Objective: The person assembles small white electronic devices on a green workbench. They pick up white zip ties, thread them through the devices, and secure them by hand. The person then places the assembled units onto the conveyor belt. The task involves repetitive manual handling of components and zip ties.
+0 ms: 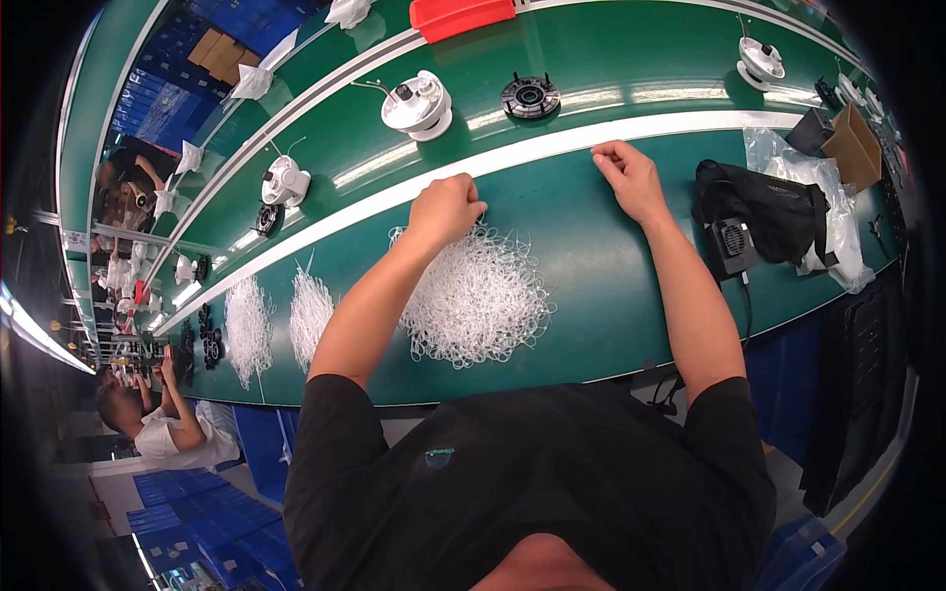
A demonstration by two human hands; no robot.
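My left hand (pixel 448 209) is closed in a fist-like pinch above the far edge of a heap of thin white curled loops (pixel 478 300). Whatever its fingers grip, if anything, is hidden or too small to make out. To the right, over the green tabletop (pixel 591 276), my right hand (pixel 631 180) has its thumb and fingers drawn together near the white strip. Nothing I can name shows between them. Beyond the hands, a round black part (pixel 530 98) and a white domed unit with wires (pixel 418 104) sit on the green conveyor belt (pixel 631 69).
Two smaller white heaps (pixel 249 330) lie at left. A black bag (pixel 759 207), a black adapter with a cable (pixel 731 248), clear plastic (pixel 843 246) and a cardboard box (pixel 853 148) crowd the right. A red bin (pixel 461 16) stands at back; a co-worker (pixel 182 428) is far left.
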